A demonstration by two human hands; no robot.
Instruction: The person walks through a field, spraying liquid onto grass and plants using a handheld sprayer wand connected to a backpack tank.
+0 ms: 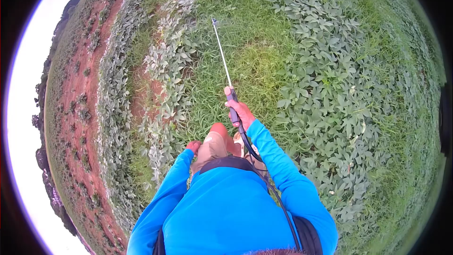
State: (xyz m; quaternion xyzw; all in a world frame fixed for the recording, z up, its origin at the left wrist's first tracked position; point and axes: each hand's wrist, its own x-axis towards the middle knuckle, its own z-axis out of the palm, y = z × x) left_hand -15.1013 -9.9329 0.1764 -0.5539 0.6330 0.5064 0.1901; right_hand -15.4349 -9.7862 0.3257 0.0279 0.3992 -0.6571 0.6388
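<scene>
My right hand (242, 114) is wrapped around the dark grip of a sprayer wand (233, 101), out in front of my waist. The wand's thin pale lance (222, 53) points forward and slightly left, ending in a small blue nozzle (214, 21) above the grass. From the grip's lower end a black hose (252, 150) runs back along my right side. Beside my left thigh is my left hand (193, 147), low and with its fingers curled. What those fingers hold, if anything, is hidden.
Broad-leaved green crop plants (325, 71) grow thickly on the right. Another leafy row (167, 56) stands on the left, with red bare soil (82, 80) farther left. A grassy strip (257, 66) lies ahead between the rows. Dark straps show at my sides.
</scene>
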